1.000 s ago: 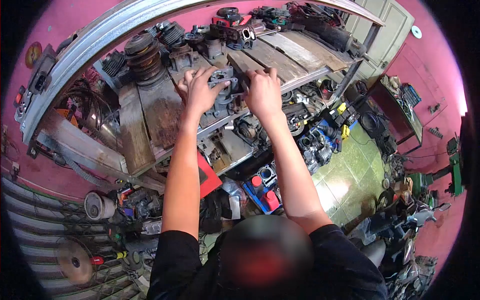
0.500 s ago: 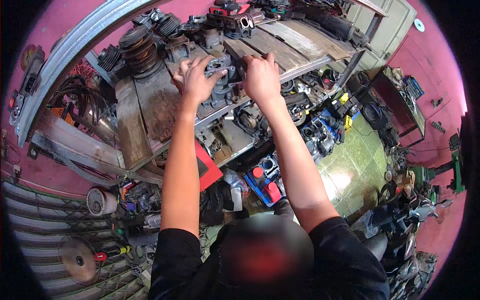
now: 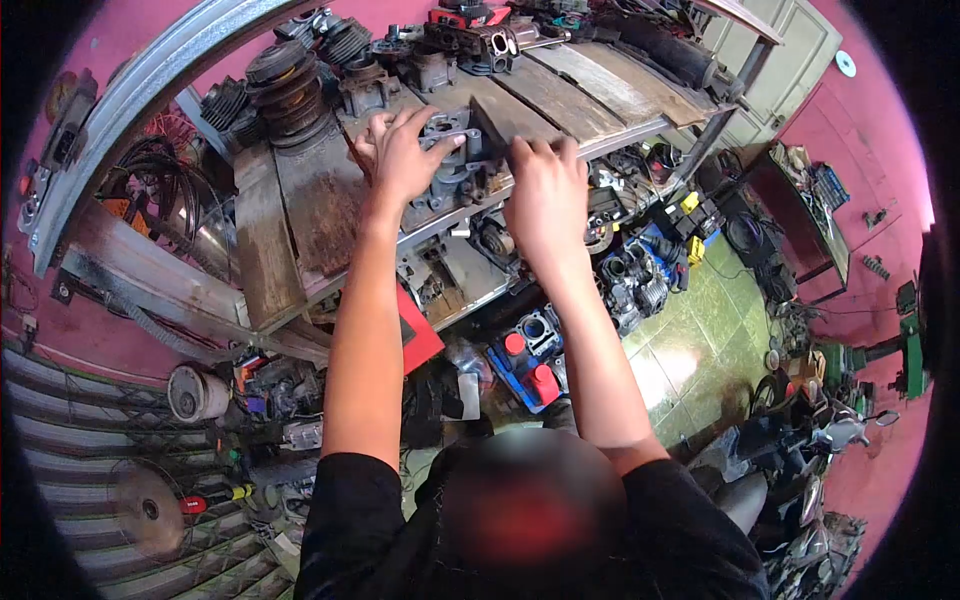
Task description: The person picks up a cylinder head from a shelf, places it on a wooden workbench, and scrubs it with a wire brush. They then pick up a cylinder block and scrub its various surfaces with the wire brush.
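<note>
My left hand (image 3: 403, 160) grips the upper left side of a grey metal engine part (image 3: 455, 170), which stands near the front edge of the wooden bench top (image 3: 330, 220). Its fingers curl over the part and the thumb lies across the top. To the right, my right hand (image 3: 548, 190) hangs over the bench's front edge with its fingers curled down. Its fingertips are hidden, so anything between them cannot be made out. A gap separates it from the engine part.
Stacked round metal parts (image 3: 285, 95) and more engine parts (image 3: 432, 70) line the back of the bench. Below are a red box (image 3: 422, 335), a blue crate (image 3: 512, 378) and cylinder blocks (image 3: 635, 280). A fan (image 3: 150, 508) is at lower left.
My right hand has moved right, away from the engine part. My left hand keeps its hold on the part. The whole view has shifted slightly.
</note>
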Demonstrator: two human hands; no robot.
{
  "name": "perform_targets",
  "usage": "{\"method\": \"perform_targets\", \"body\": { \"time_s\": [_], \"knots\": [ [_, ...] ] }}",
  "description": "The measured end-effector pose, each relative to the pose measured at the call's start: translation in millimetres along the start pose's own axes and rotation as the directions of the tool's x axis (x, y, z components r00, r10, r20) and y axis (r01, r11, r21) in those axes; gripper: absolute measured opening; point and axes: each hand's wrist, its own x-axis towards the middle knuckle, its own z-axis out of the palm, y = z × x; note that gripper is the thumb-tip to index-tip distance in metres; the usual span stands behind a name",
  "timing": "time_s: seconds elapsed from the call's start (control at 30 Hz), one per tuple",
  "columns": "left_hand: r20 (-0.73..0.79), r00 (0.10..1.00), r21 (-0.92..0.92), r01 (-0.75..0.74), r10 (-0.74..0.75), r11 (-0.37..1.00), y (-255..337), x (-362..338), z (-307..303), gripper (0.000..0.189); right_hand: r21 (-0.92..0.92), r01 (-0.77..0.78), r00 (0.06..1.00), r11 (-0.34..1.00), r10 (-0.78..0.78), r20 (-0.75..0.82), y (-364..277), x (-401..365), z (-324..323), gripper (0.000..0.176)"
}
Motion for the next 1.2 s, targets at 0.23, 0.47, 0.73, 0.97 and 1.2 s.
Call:
{"method": "perform_targets", "body": {
  "time_s": [0.23,0.47,0.73,0.97,1.2],
  "knots": [
    [0.006,1.0,-0.02,0.024,-0.024,1.0,5.9,0.3,-5.5,0.057,0.035,0.055,0.997,0.998,-0.053,-0.061,7.1,0.2,9.7,0.044],
    [0.153,0.98,-0.325,0.171,-0.127,0.93,-25.3,5.9,-8.4,0.079,0.396,-0.142,0.989,0.907,0.143,0.026,42.7,-72.4,-31.5,0.069],
    [0.134,0.969,-0.239,0.233,-0.205,0.943,-47.2,-4.0,4.1,0.074,0.389,-0.144,0.987,0.91,0.161,-0.012,43.5,-67.0,-62.6,0.071],
    [-0.122,0.931,0.109,0.358,-0.345,0.927,39.9,-29.4,-24.6,0.095,0.365,-0.106,0.99,0.925,0.131,-0.046,29.6,-45.6,-62.5,0.069],
    [-0.299,0.746,0.023,0.629,-0.595,0.777,92.7,-23.7,0.5,0.098,0.178,-0.026,0.99,0.984,0.049,-0.13,9.3,-37.5,-58.4,0.065]
  ]
}}
